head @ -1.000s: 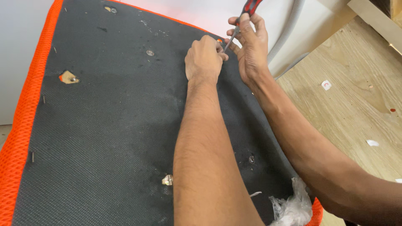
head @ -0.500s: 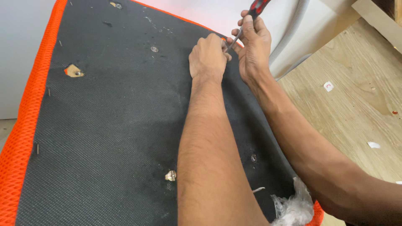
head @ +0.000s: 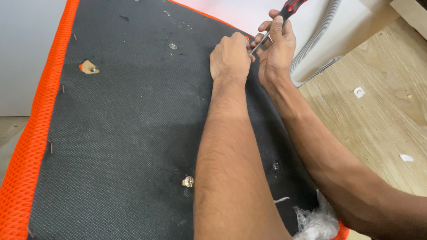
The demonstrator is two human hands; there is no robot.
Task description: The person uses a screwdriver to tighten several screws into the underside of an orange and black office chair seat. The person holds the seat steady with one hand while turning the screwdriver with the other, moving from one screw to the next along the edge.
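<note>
- A white wall point(head: 26, 53) stands at 9 o'clock, plain and evenly lit.
- A light wooden floor point(head: 382, 124) of plywood boards fills the side at 3 o'clock, with small white scraps point(head: 359, 92) on it.
- A grey ribbed hose point(head: 318, 35) runs down at 1 o'clock, beside a white panel point(head: 356, 22).
- A grey floor patch point(head: 11, 133) shows at 8 o'clock.

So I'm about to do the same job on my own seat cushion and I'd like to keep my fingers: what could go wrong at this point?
The screwdriver tip sits right against the left hand, so a slip could jab those fingers. The right hand works at the very edge of the black fabric, where the tool could skid off or tear the cloth. The grey hose lies close behind and might get snagged.
</note>
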